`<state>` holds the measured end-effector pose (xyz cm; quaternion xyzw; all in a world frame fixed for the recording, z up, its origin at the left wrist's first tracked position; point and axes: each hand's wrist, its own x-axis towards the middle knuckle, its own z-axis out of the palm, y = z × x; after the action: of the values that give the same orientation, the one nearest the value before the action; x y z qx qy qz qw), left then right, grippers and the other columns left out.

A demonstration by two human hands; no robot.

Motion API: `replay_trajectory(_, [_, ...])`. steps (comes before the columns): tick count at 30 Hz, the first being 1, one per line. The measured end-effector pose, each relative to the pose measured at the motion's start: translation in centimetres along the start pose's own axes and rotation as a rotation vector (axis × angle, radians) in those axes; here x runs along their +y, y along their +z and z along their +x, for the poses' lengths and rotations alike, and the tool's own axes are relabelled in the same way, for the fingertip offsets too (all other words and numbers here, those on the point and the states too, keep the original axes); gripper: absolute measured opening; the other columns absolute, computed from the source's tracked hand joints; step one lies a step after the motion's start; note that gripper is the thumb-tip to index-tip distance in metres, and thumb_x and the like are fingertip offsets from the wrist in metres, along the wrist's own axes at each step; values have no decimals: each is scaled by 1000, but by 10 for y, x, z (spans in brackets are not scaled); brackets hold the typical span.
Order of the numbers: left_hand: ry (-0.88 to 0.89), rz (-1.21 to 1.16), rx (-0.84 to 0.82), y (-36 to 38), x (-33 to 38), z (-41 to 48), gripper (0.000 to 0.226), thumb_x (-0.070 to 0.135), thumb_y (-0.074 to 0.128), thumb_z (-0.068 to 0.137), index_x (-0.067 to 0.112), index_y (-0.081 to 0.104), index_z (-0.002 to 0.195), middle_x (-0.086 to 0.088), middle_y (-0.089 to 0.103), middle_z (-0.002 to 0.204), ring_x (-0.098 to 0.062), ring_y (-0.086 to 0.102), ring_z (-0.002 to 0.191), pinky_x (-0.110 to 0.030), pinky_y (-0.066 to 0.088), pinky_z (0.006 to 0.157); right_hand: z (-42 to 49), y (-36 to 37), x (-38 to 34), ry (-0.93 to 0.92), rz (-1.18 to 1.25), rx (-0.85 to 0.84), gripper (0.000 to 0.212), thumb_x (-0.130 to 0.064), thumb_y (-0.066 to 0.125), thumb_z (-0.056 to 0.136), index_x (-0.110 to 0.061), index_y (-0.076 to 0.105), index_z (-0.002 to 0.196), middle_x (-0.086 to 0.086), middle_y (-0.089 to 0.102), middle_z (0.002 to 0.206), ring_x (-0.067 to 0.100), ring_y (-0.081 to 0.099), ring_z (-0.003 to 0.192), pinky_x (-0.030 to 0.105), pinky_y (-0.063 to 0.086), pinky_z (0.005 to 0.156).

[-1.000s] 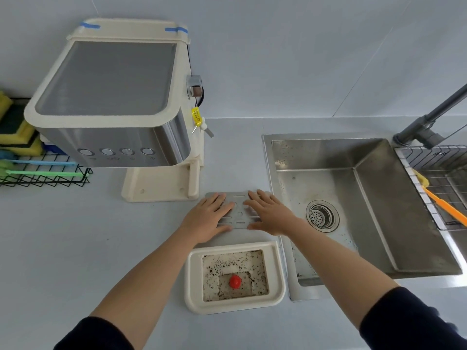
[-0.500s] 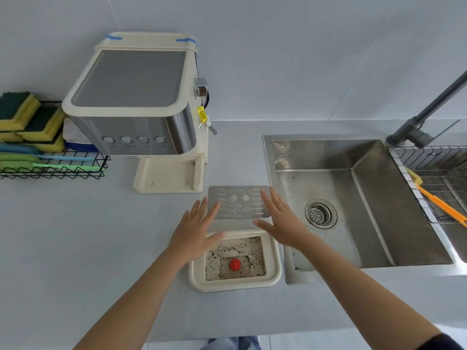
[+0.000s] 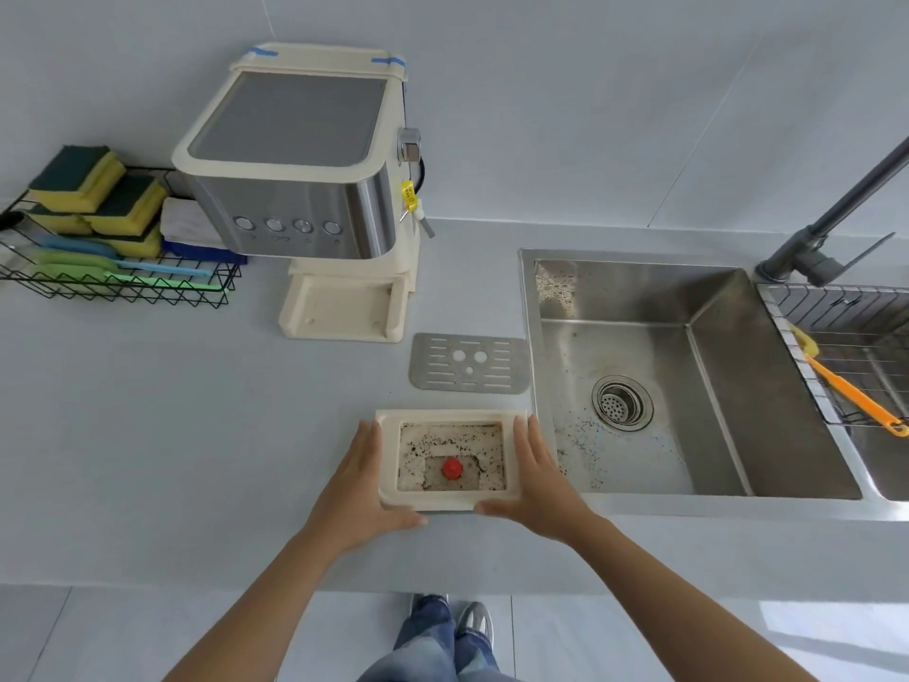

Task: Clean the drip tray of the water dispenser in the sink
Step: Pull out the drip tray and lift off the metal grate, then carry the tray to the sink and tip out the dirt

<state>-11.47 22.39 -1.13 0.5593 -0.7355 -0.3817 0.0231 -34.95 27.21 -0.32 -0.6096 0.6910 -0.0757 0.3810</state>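
Observation:
The cream drip tray (image 3: pixel 388 465) lies on the grey counter just left of the sink (image 3: pixel 713 376). Its inside is speckled with dark grime and has a red float (image 3: pixel 451 468) in the middle. My left hand (image 3: pixel 361 489) presses against the tray's left side, thumb along the near edge. My right hand (image 3: pixel 538 479) holds the right side the same way. The metal grate (image 3: pixel 469 369) lies flat on the counter behind the tray. The water dispenser (image 3: pixel 300 189) stands at the back left with its tray slot bare.
A wire basket (image 3: pixel 113 283) with sponges, cloths and brushes sits at the far left. The sink bottom is speckled with dirt around the drain (image 3: pixel 622 403). A dark faucet (image 3: pixel 826 219) rises at the right, beside a rack (image 3: pixel 851 347) with an orange brush (image 3: pixel 853 393).
Both hands left the metal grate on the counter, drew back toward me and closed around the two sides of the drip tray. The camera view pulled back and upward.

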Motion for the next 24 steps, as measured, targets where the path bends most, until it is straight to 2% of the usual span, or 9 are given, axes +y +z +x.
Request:
replay_trajectory(4, [-7,-26,54,5,5,1,136,46,80,57,21,-25,140,1,-17,155,-15,14,142,-28,32,103,-1,2,-4,-8,16,38,131,-54,72,65,-9,-26,140,10,-27,152,23,-17,142,41,12,116])
replay_trajectory(7, [-12,-53,72,3,7,6,134,41,81,58,22,-21,142,2,-10,156,-18,26,138,-29,36,98,1,1,-5,-6,25,65,132,-49,75,64,-9,-24,141,10,-27,152,23,-13,143,39,17,115])
replay_trajectory(10, [2,-94,88,4,9,5,131,35,83,57,20,-14,144,3,3,156,-17,33,133,-26,37,94,2,2,-5,9,59,76,134,-47,78,61,-9,-22,142,7,-24,154,23,-2,145,37,22,113])
replay_trajectory(15, [51,-129,132,1,15,1,121,32,84,53,20,4,142,7,30,138,-8,44,106,-25,42,82,4,-1,-2,47,117,78,138,-47,82,55,-15,-19,144,-2,-18,156,22,15,142,38,27,110])
replay_trajectory(17, [90,-130,152,-7,21,5,117,31,84,52,21,8,141,12,31,132,-9,46,105,-27,45,80,6,-8,-4,48,146,109,137,-46,83,52,-17,-14,145,-5,-11,157,21,21,140,38,31,108])
replay_trajectory(21, [171,-125,184,-28,39,19,115,31,84,50,23,13,140,14,33,130,-10,49,104,-31,49,77,11,-31,-9,34,210,206,126,-37,86,47,-18,6,143,-4,20,148,19,39,125,35,45,92])
replay_trajectory(24, [260,-138,205,-40,54,33,111,31,84,48,29,17,136,19,36,124,-5,48,100,-23,45,69,14,-48,-11,37,236,267,115,-33,87,45,-17,18,136,-7,34,132,16,47,113,30,46,82])
